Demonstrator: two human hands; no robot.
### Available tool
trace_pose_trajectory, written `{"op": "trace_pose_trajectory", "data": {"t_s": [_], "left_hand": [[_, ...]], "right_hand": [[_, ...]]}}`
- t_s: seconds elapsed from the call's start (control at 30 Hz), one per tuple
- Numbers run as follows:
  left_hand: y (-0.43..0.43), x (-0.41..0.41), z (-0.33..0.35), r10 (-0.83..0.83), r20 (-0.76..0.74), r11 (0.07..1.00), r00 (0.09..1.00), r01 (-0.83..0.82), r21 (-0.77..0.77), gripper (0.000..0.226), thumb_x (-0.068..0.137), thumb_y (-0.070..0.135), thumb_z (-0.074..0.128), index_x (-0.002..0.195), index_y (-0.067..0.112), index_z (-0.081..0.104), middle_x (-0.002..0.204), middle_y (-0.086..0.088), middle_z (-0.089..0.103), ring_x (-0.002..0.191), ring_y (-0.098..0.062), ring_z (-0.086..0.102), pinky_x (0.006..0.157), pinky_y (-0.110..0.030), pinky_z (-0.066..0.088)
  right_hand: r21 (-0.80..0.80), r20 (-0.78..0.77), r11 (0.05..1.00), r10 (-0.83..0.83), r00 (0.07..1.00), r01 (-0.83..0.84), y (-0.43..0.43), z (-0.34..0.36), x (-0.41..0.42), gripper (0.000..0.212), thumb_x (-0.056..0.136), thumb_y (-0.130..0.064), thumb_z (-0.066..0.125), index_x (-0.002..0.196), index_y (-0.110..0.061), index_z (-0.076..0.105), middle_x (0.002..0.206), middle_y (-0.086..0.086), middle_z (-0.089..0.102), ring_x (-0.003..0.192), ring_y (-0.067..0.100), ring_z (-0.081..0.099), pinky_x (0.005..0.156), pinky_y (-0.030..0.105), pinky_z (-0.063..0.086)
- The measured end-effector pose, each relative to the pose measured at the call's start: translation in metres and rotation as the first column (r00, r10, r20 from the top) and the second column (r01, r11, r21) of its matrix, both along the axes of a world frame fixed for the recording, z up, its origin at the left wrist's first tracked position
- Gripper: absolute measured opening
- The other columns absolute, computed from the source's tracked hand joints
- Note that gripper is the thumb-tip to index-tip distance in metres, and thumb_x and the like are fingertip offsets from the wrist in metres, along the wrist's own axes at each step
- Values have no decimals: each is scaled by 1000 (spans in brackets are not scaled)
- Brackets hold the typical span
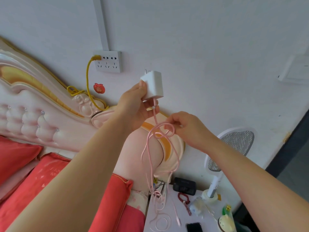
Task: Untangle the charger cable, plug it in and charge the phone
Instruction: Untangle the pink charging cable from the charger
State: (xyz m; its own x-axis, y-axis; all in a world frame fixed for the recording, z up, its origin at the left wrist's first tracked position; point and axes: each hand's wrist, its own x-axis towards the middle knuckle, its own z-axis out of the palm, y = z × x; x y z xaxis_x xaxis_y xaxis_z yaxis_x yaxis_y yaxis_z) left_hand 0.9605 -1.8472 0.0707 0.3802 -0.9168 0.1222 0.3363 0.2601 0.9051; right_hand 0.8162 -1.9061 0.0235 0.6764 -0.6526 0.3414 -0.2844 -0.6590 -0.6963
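Charger (pixel 154 85): a white adapter is held up before the wall, just below and to the right of the wall socket (pixel 107 61); its prongs are turned up towards the socket and are kept apart from it.
Cable (pixel 151 153): pink; one end is seated in the adapter's lower face; a loose loop is formed between the two hands; from there several strands hang down to the bedside table (pixel 168 206), where the rest is piled in thin coils.
Left hand (pixel 135 106): curled round the adapter, with the thumb laid on its near side.
Right hand (pixel 185 128): the cable loop is pinched between curled fingers, below and to the right of the adapter.
Phone (pixel 194 227): laid flat at the table's near edge, dark face up; near the coils.
Socket: a white plate with several outlets; the upper left one is taken by a yellow plug, and a yellow cord (pixel 87 77) is let down to the headboard (pixel 41 106).
Table: a black box (pixel 184 185), a red bracelet (pixel 183 197) and a racket-shaped swatter (pixel 234 144) stood in a base are seen on it.
Bed: red pillows (pixel 15 156) are set against the pink padded headboard.
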Motion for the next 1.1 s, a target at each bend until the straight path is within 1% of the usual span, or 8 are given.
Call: {"op": "trace_pose_trajectory", "data": {"t_s": [0.2,0.33,0.4,0.5,0.7,0.93,1.03,1.1], "left_hand": [[-1,-1,0,-2,-56,1000,998,2,-4,29,99,30,34,98,9,55,74,-9,53,57,-18,45,45,-22,45],[-5,-6,0,-20,-75,1000,997,21,15,30,99,32,33,102,8,51,74,-10,51,54,-17,45,41,-20,43],[-6,-6,-1,-23,-85,999,996,25,20,31,99,32,33,105,7,50,75,-10,51,54,-17,44,41,-20,42],[-7,-6,0,-21,-88,999,996,24,26,31,99,33,33,105,7,50,75,-10,50,55,-17,43,40,-20,42],[-8,-6,-3,-25,-61,999,998,27,28,32,99,33,33,108,8,50,75,-9,50,55,-16,45,42,-21,43],[-7,-5,-8,-73,-13,997,997,73,31,31,99,33,32,103,11,54,77,-10,51,54,-16,47,43,-23,44],[-8,-4,-10,-65,22,997,998,64,33,30,100,32,32,103,12,54,75,-9,51,57,-17,44,45,-22,45],[-8,-3,-10,-60,43,998,997,58,33,30,100,32,33,102,12,55,74,-8,51,58,-17,44,47,-23,46]], "right_hand": [[390,127,879,242,962,-273,-4,-11,-6,7,83,-13,62,84,-19,62,92,0,63,90,10,57,88,29,44],[521,210,761,324,923,-386,-2,-21,-9,20,79,-22,63,95,-11,57,98,-1,65,87,10,59,68,21,41],[558,209,730,335,919,-393,-2,-25,-10,34,79,-33,63,103,-10,56,100,-2,66,77,7,61,59,21,36],[598,216,697,335,917,-396,-2,-29,-12,27,85,-21,55,111,-14,57,98,-2,65,65,6,57,58,20,37],[500,116,806,298,947,-315,0,-29,-11,30,88,0,52,113,-15,60,81,-3,65,65,7,59,64,20,46],[801,481,344,115,869,-489,-7,-21,-15,51,83,24,32,124,-1,48,109,16,61,88,13,65,67,18,56],[791,422,444,103,901,-421,-5,-21,-14,44,83,23,35,114,-1,54,102,16,61,82,14,67,65,18,55],[650,260,714,112,959,-260,-3,-20,-11,28,85,16,46,104,0,60,87,11,63,69,7,68,62,14,54]]}}
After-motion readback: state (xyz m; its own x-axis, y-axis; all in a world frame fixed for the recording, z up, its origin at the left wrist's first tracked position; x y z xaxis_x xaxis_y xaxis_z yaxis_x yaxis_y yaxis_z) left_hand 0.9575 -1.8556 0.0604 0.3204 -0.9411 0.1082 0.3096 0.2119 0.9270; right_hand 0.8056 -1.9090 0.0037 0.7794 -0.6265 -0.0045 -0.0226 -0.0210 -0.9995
